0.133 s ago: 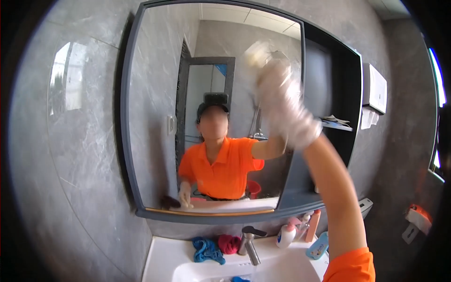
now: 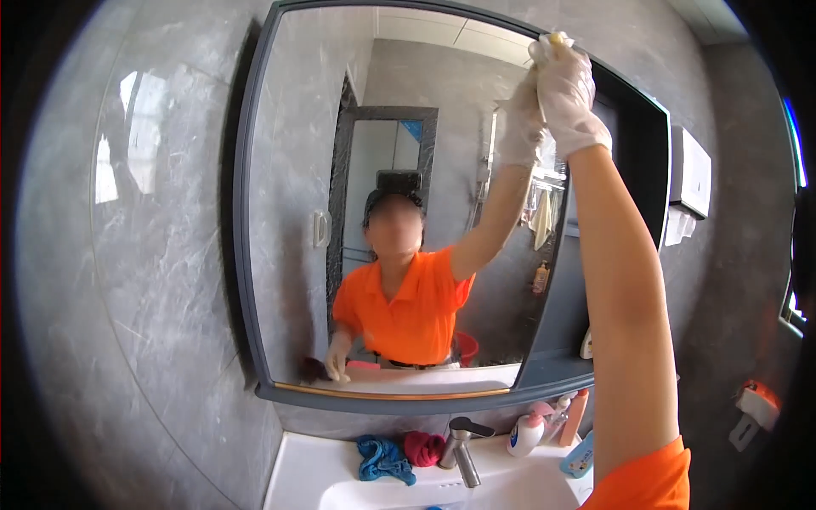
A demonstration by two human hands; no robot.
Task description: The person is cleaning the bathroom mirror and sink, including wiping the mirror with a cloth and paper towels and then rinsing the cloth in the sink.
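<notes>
My right hand [image 2: 571,95], in a thin whitish glove, is raised to the top right corner of the mirror [image 2: 293,153]. Its fingers are closed round a crumpled white and yellowish cloth [image 2: 557,41], pressed at the mirror's edge by the dark frame. Most of that cloth is hidden by the fingers. My left hand shows only as a reflection low in the mirror, gloved and hanging down; its fingers are too small to read.
An open dark shelf [image 2: 633,161] adjoins the mirror, with a white paper dispenser [image 2: 690,174] beyond. Below, a white basin [image 2: 297,467] has a tap [image 2: 461,446], a blue cloth [image 2: 384,459], a dark pink cloth [image 2: 423,448] and a pump bottle [image 2: 525,433] along its back.
My right hand has moved up and right with the cloth, from over the glass to the mirror's top right corner. The view has shifted slightly.
</notes>
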